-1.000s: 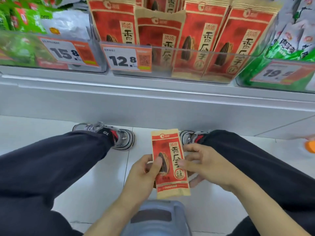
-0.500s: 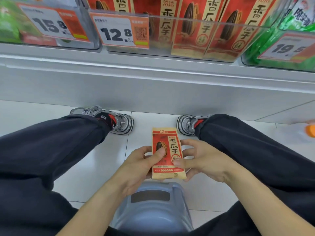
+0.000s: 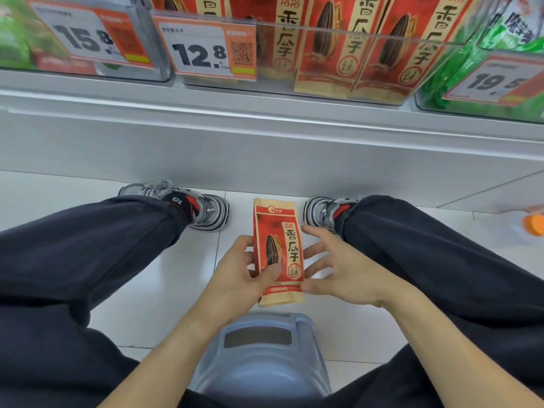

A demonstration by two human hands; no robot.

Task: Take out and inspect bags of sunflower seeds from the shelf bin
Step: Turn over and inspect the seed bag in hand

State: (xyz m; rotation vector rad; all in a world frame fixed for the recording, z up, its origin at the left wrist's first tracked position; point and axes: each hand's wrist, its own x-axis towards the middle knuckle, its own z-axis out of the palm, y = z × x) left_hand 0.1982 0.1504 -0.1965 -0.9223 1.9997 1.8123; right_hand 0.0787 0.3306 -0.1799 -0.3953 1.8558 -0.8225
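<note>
matt paper seed bag; clear glossy plastic bin; glossy tile floor.

The light is bright, even and cool, coming from overhead, and it leaves hardly any hard shadow. The white tile floor is glossy and throws back soft pale patches beside the left knee. The clear front of the shelf bin carries a milky glare that washes out the packets behind it. Left of that bin the 15.8 price tag and the green packets are smeared with motion blur; right of it the 19.5 tag is soft too. The shelf edge below the bin bows from wide-angle distortion. The held bag below the bin shows sharp print.
</note>
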